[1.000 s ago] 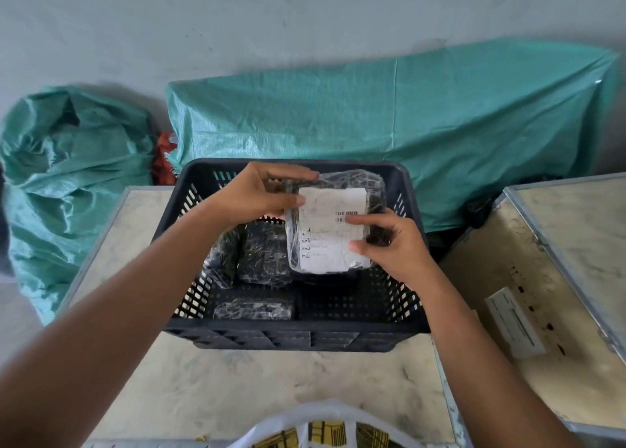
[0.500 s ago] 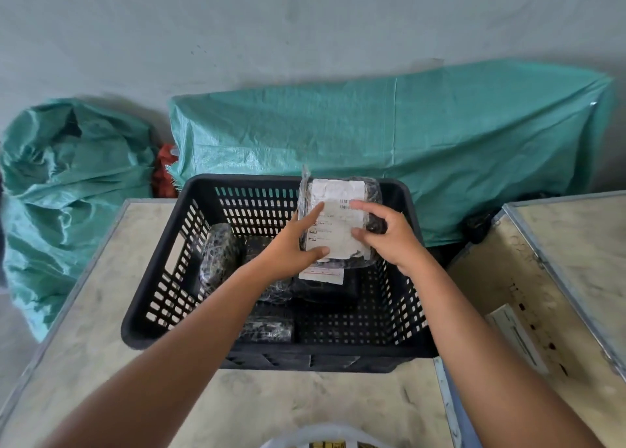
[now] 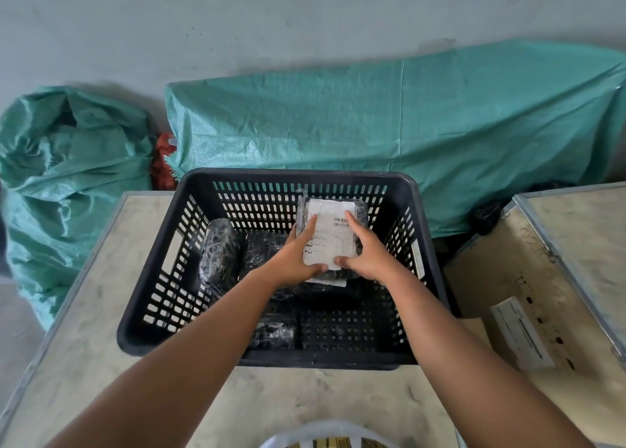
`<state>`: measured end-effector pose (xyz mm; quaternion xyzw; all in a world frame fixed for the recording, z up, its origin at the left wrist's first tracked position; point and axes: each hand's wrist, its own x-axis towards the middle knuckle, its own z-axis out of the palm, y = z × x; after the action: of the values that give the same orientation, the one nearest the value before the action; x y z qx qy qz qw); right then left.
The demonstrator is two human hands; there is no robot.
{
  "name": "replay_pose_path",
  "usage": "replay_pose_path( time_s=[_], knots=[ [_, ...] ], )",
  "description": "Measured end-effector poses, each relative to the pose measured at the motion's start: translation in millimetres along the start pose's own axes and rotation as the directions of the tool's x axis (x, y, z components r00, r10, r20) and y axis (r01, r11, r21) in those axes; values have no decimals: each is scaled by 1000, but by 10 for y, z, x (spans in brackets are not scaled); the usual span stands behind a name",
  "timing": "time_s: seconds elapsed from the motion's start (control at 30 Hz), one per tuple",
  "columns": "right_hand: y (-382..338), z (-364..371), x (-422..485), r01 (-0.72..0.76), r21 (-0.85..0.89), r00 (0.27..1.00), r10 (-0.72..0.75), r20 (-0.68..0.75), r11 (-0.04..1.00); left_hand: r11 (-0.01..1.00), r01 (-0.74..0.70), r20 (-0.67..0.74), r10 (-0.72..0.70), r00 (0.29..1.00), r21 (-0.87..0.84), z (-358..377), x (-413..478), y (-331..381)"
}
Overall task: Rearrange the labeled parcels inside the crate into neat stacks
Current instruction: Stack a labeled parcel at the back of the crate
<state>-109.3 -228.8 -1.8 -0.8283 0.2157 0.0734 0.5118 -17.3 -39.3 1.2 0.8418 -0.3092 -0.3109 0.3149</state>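
A black slotted crate [image 3: 152,325] stands on a pale table. Inside it at the back right, a black wrapped parcel with a white label [image 3: 333,230] rests on another labeled parcel whose label edge [image 3: 333,281] shows beneath. My left hand [image 3: 298,257] grips its left side and my right hand [image 3: 367,254] grips its right side. A black parcel [image 3: 218,254] stands on edge at the left wall. Another black parcel [image 3: 261,254] lies beside it. A small one [image 3: 274,334] lies at the front.
Green woven sacks [image 3: 389,125] lie against the wall behind the crate, and another green sack [image 3: 67,162] sits at the left. A wooden box with metal edging [image 3: 542,278] stands at the right. A white bag [image 3: 325,437] is at the bottom edge.
Both hands have lowered the labeled parcel from above the crate rim down onto the parcel at the back right. The left hand shifted to the parcel's left side.
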Motion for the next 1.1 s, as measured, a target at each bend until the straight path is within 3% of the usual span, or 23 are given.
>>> replay_pose_path(
  time_s=[0.3, 0.53, 0.7, 0.87, 0.97, 1.1],
  knots=[
    [50, 54, 80, -88, -73, 995, 91, 43, 993, 994, 28, 54, -22, 998, -109, 35, 77, -108],
    [43, 73, -22, -15, -15, 1000, 14, -21, 1000, 981, 11, 44, -2, 999, -194, 29, 18, -78],
    [-1, 73, -186, 24, -107, 996, -32, -80, 994, 982, 13, 32, -7, 999, -186, -96, -81, 0],
    [-213, -8, -312, 91, -139, 977, -115, -180, 986, 993, -21, -104, 9, 995, -114, -406, -455, 47],
    [-460, 37, -377, 202, -230, 937, -256, -237, 952, 999, -26, -195, 18, 981, -37, -721, -762, -12],
    [-800, 306, -399, 335, -224, 905, -378, -193, 915, 993, -94, -383, 57, 922, -78, -1167, -1144, -199]
  ],
)
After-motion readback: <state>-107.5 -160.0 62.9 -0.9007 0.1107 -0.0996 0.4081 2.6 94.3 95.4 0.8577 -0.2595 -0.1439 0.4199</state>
